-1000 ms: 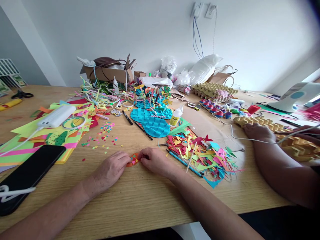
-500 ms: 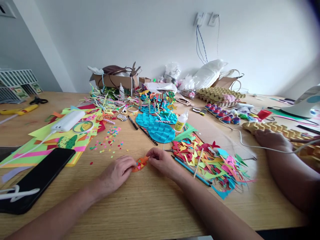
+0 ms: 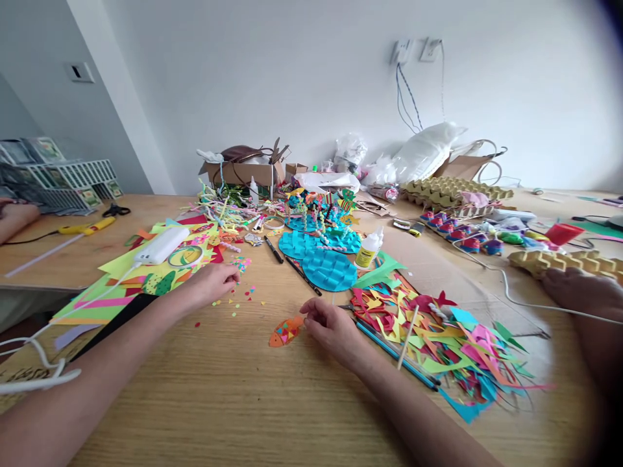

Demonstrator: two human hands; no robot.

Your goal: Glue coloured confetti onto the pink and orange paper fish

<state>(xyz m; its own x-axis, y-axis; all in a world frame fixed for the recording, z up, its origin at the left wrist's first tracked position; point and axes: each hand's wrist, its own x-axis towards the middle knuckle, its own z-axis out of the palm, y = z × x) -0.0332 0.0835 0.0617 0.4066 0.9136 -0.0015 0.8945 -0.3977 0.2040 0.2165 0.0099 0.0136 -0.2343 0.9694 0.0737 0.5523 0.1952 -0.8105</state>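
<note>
An orange paper fish [image 3: 286,331] with small coloured paper bits on its body lies flat on the wooden table. My right hand [image 3: 329,326] is at its tail end, thumb and forefinger pinched at the tail. To the left, my left hand [image 3: 214,283] is over the near side of a scatter of tiny paper confetti [image 3: 242,263]. Its fingers are curled together, and whatever may be between them is too small to see. More loose bits lie between the left hand and the fish.
Right of my right hand lie paper scraps [image 3: 438,337] and blue pencils [image 3: 396,357]. Blue paper discs [image 3: 329,269] and a glue bottle [image 3: 366,251] stand beyond. A power bank [image 3: 161,246] rests on coloured sheets. Other people's hands [image 3: 579,292] show at far right and far left.
My left hand has let go of the fish and moved left and away from me to the confetti. My right hand stays at the tail. The view has turned slightly left.
</note>
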